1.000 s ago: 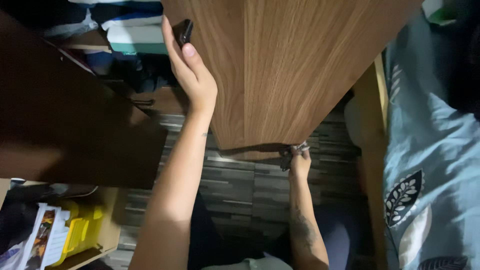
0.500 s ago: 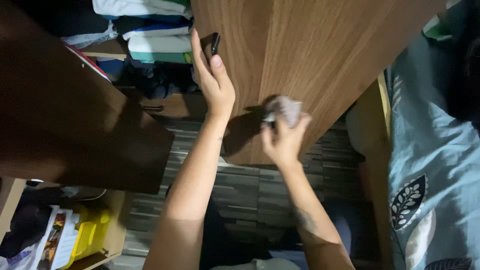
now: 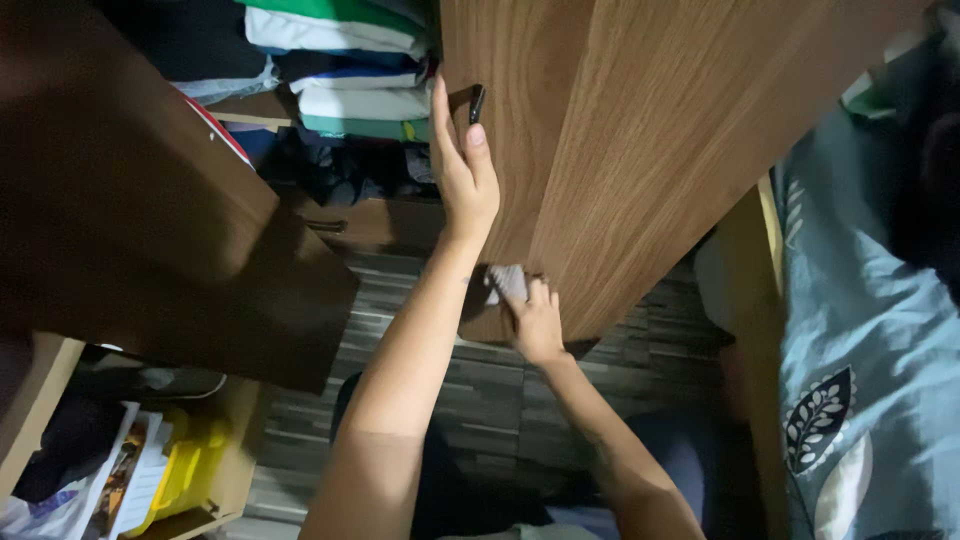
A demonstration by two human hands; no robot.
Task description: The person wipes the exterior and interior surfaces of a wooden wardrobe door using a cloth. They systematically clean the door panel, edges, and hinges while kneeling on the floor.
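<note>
Clutter fills the lower left corner: a yellow plastic item (image 3: 185,470) and loose printed papers (image 3: 110,480) sit in a low open compartment. Above them a dark brown door (image 3: 150,230) swings out, open. Behind it, folded clothes (image 3: 350,70) in white, green and blue lie stacked on a shelf inside the wardrobe. Next comes the left hand (image 3: 465,170), raised, its fingers wrapped around the edge of a lighter wood-grain door (image 3: 620,150), thumb on the door's face just below a small dark handle (image 3: 476,103). Lower and slightly to the right, the right hand (image 3: 535,320) presses a pale grey cloth (image 3: 508,283) against the bottom part of that same door, near its lower edge; the fingers are clenched over the cloth, holding it to the wood. Grey striped floor (image 3: 480,380) shows beneath both forearms. Far right, a blue bedsheet with a leaf print (image 3: 850,330) covers a bed beside the wardrobe.
</note>
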